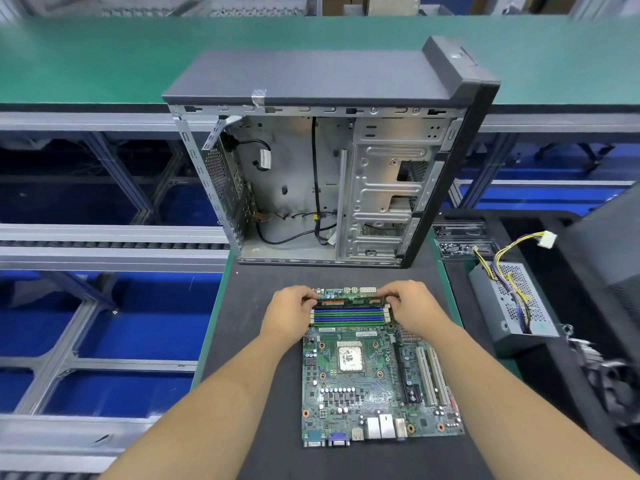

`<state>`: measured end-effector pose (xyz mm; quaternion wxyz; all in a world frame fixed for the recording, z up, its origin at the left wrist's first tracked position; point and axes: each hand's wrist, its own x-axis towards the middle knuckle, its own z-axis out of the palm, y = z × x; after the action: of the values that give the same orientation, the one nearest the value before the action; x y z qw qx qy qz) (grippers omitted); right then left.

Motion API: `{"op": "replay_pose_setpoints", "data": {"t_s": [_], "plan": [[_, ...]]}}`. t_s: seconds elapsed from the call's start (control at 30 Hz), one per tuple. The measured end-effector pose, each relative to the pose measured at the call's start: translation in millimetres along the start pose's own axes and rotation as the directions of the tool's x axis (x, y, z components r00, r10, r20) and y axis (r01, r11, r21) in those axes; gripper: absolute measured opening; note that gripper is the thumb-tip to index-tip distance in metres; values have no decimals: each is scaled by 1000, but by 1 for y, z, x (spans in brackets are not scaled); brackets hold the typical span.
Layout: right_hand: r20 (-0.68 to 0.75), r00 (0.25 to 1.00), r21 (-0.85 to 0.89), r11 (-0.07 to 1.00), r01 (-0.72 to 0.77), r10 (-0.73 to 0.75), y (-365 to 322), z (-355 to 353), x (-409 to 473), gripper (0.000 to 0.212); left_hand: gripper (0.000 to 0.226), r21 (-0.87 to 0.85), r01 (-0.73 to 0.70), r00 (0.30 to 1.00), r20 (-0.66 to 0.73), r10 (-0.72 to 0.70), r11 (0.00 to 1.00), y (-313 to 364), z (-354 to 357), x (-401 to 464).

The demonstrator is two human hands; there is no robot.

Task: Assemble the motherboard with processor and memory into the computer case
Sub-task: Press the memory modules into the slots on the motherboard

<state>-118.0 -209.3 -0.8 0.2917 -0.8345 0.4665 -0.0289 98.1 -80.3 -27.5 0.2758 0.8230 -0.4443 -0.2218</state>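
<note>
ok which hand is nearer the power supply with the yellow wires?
Right. The right hand grips the right end of the memory stick on the motherboard, on the side toward the power supply. The left hand holds the stick's left end, farther away.

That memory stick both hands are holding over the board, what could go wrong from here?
1. The memory stick, held at its ends by the left hand and right hand, might sit crooked over the slots; pressing then could damage it.
2. The motherboard lies loose on the mat, so hard pressing might flex or shift it.
3. Loose cables in the open case could get pinched under the board later.
</note>
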Motion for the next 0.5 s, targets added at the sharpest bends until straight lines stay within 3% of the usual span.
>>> {"op": "replay_pose_setpoints", "data": {"t_s": [0.5], "plan": [[-48, 998, 50, 998, -38, 40, 4, 0, 0, 21, 17, 20, -33, 999, -19, 33, 999, 2, -3, -2]]}}
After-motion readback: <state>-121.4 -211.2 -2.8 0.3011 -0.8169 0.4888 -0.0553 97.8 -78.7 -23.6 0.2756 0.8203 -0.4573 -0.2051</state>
